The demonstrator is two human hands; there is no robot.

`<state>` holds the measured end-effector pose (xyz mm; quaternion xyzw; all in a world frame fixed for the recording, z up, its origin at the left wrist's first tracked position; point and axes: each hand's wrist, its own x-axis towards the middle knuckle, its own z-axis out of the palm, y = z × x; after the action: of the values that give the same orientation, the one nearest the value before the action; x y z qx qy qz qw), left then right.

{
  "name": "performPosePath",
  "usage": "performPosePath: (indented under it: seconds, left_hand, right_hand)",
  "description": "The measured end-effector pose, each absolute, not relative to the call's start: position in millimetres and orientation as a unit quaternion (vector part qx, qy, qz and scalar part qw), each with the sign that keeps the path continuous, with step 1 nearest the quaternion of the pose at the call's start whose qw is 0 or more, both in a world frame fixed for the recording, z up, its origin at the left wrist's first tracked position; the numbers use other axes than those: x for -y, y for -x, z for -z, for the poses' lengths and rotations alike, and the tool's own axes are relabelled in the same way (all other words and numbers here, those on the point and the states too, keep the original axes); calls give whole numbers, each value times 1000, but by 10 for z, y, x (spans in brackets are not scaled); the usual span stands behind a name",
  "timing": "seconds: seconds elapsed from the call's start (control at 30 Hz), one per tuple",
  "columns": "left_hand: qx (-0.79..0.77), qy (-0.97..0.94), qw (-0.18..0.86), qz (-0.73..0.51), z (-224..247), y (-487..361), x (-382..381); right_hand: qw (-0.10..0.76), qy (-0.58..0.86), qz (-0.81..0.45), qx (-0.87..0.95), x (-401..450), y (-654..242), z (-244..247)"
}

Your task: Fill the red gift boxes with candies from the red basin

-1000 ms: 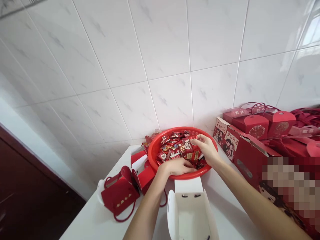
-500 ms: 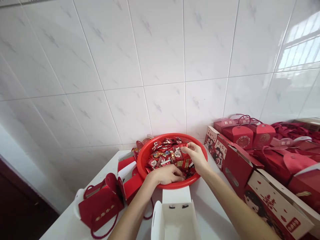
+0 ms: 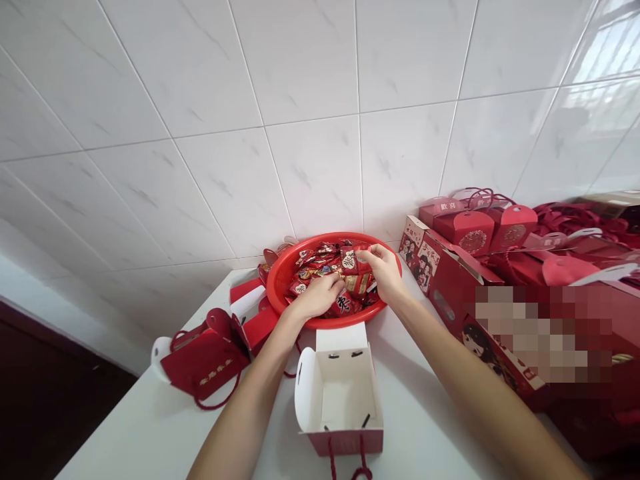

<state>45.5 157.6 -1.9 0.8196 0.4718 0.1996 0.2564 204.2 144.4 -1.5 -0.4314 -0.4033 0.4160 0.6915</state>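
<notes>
Head view: red basket heaped with red-wrapped candies.

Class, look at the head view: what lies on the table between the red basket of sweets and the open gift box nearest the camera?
Nothing: the head view shows the open gift box flap nearly meeting the red basket, with only bare white table alongside.

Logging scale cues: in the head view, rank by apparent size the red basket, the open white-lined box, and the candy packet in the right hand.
1. Red basket
2. Open box; closer to the camera, so the top two are unsure
3. Candy packet, clearly smallest
</notes>
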Motion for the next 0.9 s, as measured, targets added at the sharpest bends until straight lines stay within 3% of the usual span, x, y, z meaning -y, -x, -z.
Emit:
performPosePath:
  seconds: [0.23,0.57,0.9]
  left_hand:
    - [-535,-756,235,-296,25,-436,-1614]
    - [-562,-732,215,-318,-27,-428,-1542]
    - [-549,-795,200,-163,53,-442,-1604]
  right_hand:
    - [687,439,-404,415,-1446,-2049,20]
    - [691,426,-414,412,-1430,-2045,24]
    - [693,427,-414,406,-1425,-2045,19]
